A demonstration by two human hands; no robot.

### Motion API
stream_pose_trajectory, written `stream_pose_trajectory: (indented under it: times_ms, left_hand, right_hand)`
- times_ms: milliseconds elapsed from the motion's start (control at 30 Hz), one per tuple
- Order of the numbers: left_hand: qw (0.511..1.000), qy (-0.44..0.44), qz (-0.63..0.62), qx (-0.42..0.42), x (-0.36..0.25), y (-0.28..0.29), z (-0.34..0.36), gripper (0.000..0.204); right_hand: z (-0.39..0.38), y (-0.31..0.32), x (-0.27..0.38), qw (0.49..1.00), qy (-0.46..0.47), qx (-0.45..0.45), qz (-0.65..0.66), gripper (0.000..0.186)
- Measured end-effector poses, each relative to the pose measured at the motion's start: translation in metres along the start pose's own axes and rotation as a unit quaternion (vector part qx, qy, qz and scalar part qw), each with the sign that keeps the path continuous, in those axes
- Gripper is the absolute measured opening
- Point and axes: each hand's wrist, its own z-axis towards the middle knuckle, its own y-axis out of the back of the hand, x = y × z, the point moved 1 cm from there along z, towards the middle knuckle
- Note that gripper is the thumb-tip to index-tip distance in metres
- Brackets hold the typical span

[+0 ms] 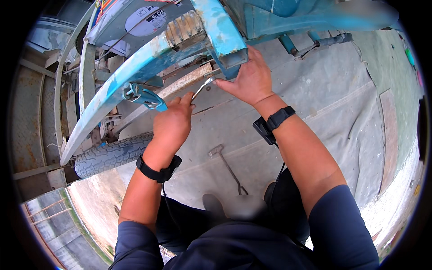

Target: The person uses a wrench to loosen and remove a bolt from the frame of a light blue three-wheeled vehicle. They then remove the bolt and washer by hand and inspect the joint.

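The left hand (173, 122) is closed around a metal wrench (203, 88) near the blue square tube (224, 36); the right hand (253, 80) touches the tube's open end, thumb just beside the wrench's head, its grip hidden.

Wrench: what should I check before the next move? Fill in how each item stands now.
1. Wrench gripped by the left hand: ok.
2. Right hand up at the blue beam's end: ok.
3. Right thumb well clear of the wrench's far end: not ok, its tip is right beside it.
4. Wrench seated on a fastener: cannot tell, too small to make out.
5. Hammer apart from both hands: ok, on the floor.
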Motion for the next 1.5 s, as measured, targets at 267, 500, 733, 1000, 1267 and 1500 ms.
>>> stream_pose_trajectory:
  times_ms: [267, 500, 733, 1000, 1267, 1500]
  left_hand:
    - [1.000, 0.010, -0.002, 0.014, 0.007, 0.021, 0.005, 0.024]
    - [0.997, -0.057, 0.024, -0.041, 0.008, 0.025, 0.015, 0.020]
    - [0.993, -0.028, 0.110, -0.042, 0.000, 0.036, 0.024, 0.015]
    - [0.994, -0.036, 0.084, -0.062, 0.021, 0.041, -0.001, 0.015]
    - [0.989, -0.009, -0.066, -0.129, 0.055, 0.052, -0.028, 0.017]
    - [0.980, -0.048, -0.055, -0.184, 0.046, 0.056, -0.025, 0.017]
  right_hand:
    - [0.001, 0.000, 0.000, 1.000, -0.001, 0.003, 0.006, 0.086]
    - [0.000, -0.002, 0.001, 1.000, 0.000, 0.006, -0.007, 0.087]
    - [0.000, -0.001, -0.001, 1.000, -0.010, 0.014, -0.005, 0.086]
    - [0.000, -0.003, -0.001, 1.000, 0.000, -0.005, -0.005, 0.081]
    - [-0.001, -0.004, -0.001, 1.000, 0.002, -0.017, 0.003, 0.079]
    - [-0.001, -0.006, -0.002, 1.000, 0.005, -0.011, -0.025, 0.076]
